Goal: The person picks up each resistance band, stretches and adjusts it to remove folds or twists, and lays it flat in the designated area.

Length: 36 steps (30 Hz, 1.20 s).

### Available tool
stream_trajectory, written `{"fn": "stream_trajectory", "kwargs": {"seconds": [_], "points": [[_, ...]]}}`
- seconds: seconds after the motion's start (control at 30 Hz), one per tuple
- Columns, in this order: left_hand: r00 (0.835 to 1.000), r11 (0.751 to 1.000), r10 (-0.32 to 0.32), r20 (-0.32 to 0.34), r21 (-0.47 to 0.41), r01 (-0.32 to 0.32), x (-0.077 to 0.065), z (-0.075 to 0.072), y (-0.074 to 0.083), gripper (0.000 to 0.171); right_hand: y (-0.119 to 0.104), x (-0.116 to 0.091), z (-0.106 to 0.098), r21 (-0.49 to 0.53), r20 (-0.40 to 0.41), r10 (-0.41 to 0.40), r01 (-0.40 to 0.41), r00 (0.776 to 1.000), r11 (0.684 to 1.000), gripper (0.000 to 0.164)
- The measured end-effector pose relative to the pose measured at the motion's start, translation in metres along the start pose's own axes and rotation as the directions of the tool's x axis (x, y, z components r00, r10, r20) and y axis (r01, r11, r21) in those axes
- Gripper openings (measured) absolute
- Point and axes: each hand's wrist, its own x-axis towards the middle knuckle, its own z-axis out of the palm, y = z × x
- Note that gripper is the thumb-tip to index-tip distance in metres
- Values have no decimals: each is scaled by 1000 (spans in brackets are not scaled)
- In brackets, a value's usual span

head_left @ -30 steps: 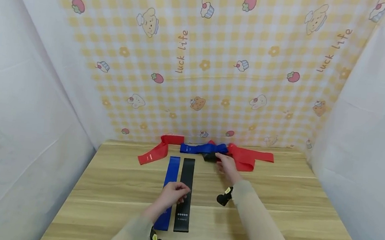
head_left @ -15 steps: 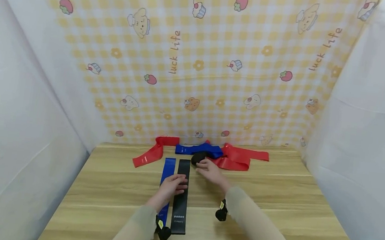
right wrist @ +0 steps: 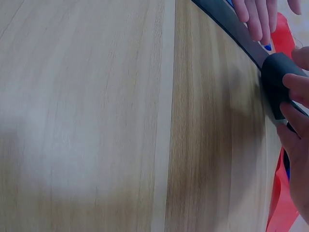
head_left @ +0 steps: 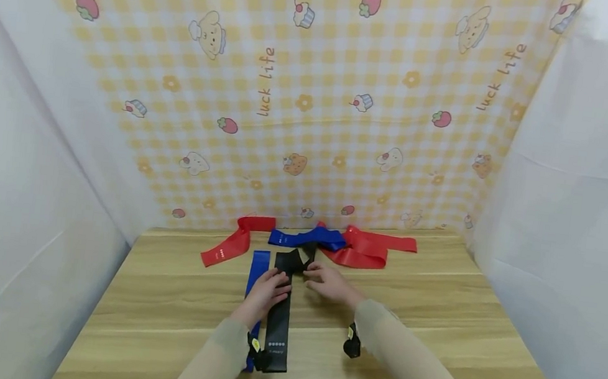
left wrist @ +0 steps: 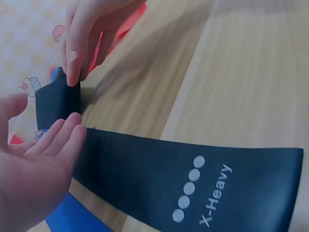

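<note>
My right hand pinches a second black resistance band, bent and bunched up, at the far end of a black resistance band that lies flat and straight. White dots and "X-Heavy" are printed on the flat one. Over that same far end is my left hand, its fingers extended and fairly straight in the left wrist view, with nothing gripped. Whether its fingertips touch the bunched band, I cannot tell. A flat blue resistance band runs alongside on the left, partly covered by the left hand and wrist.
Along the back of the wooden table lie a red band, a twisted blue band and more red band, folded and overlapping the blue. A checked cloth hangs behind; white sheets flank both sides.
The right hand has drawn the bunched black band leftward from beside the red and blue bands to the flat black band. My left hand has edged forward and its fingers have straightened somewhat.
</note>
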Motion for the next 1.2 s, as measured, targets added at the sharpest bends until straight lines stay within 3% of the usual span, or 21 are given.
{"fn": "stream_trajectory", "kwargs": {"seconds": [0.27,0.6,0.8,0.9,0.97,1.03,1.07,1.13,1.2], "points": [[999,999,24,37,-23,-24,7,4,1,72,0,-3,-4,23,15,7,-7,1000,1000,35],[998,998,16,60,59,-19,15,5,2,65,-2,-3,-6,62,3,9,-10,1000,998,34],[998,995,35,50,87,-39,15,6,3,53,3,-1,-4,216,-124,79,-51,989,975,25],[995,989,86,50,117,-91,12,9,7,52,5,2,-1,338,-252,172,-80,952,938,20],[992,982,120,47,144,-126,12,13,10,49,1,5,0,473,-312,282,-109,907,874,19],[987,970,157,32,181,-160,11,17,15,43,-4,8,2,626,-328,420,-138,846,767,21],[985,965,173,20,199,-174,11,20,17,40,-6,11,4,711,-313,494,-144,811,688,23],[978,954,210,-1,221,-204,11,23,22,34,-11,17,8,868,-244,616,-114,749,483,29],[970,945,243,-18,230,-233,10,26,26,30,-11,24,14,954,-156,686,-70,711,290,37]]}}
